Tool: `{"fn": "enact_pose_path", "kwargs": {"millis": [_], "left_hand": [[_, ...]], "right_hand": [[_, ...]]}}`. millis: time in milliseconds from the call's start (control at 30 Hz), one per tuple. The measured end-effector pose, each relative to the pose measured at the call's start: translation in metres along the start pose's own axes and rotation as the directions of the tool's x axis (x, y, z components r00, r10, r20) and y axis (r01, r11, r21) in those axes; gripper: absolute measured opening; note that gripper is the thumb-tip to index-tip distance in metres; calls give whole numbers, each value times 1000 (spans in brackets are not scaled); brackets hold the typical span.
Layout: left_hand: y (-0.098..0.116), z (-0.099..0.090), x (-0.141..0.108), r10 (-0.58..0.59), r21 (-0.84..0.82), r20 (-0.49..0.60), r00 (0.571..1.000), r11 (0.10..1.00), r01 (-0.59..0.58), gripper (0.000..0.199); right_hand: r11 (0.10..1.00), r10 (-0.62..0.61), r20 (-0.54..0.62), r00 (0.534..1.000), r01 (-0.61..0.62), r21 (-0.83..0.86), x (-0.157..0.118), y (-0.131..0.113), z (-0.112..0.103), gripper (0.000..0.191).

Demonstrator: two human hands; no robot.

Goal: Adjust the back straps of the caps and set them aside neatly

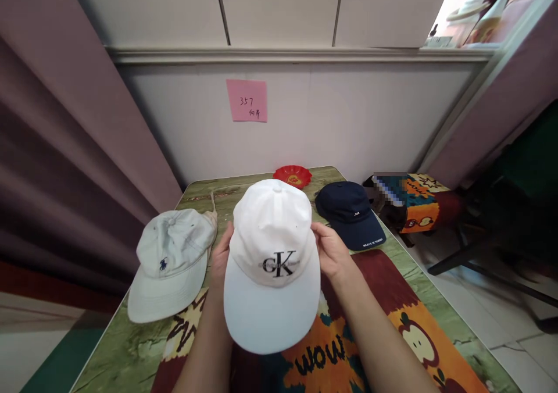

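Cloth (377, 271) along the table's (131, 346) near edge could rumple if rubbed. Above it, our left hand (221, 252) and right hand (330, 250) grasp the white cap (274, 265) by its sides; uneven squeezing could dent it. Swinging wide could knock the pale cap (174, 253) near the left edge or the navy cap (349, 213) off the right.

Seemingly a room in a home; purple curtains (82, 125), patterned cloth (379, 288), tiled floor (492, 300).
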State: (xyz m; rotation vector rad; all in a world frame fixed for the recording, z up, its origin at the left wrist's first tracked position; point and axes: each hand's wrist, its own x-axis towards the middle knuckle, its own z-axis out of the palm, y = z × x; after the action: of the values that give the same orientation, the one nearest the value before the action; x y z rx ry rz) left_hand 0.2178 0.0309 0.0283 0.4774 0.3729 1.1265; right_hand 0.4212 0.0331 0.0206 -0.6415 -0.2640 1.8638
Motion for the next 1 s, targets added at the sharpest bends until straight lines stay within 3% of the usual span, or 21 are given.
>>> {"fn": "enact_pose_path", "kwargs": {"millis": [100, 300, 500, 633, 800, 1000], "left_hand": [[-12, 4, 2, -19, -70, 28, 999, 997, 21, 59], [-21, 2, 5, -37, -174, 141, 989, 983, 62, 73], [-21, 3, 4, -56, -205, 224, 973, 973, 103, 66], [-20, 8, 5, -81, -199, 292, 953, 970, 143, 69], [-18, 13, 7, -140, -121, 235, 962, 978, 172, 69], [-18, 28, -1, -69, -46, 47, 997, 996, 71, 76]], "right_hand": [[994, 85, -49, 995, -82, 76, 10, 4, -7, 24], [985, 123, -82, 989, -112, 132, 11, 5, -6, 28], [970, -39, 106, 994, 13, 242, -9, 9, 19, 40], [970, -18, 119, 993, -12, 242, -13, 17, 21, 37], [966, 102, 48, 994, -110, 235, -6, 17, 14, 39], [966, 126, 141, 982, -154, 207, -6, 14, 12, 53]]}}
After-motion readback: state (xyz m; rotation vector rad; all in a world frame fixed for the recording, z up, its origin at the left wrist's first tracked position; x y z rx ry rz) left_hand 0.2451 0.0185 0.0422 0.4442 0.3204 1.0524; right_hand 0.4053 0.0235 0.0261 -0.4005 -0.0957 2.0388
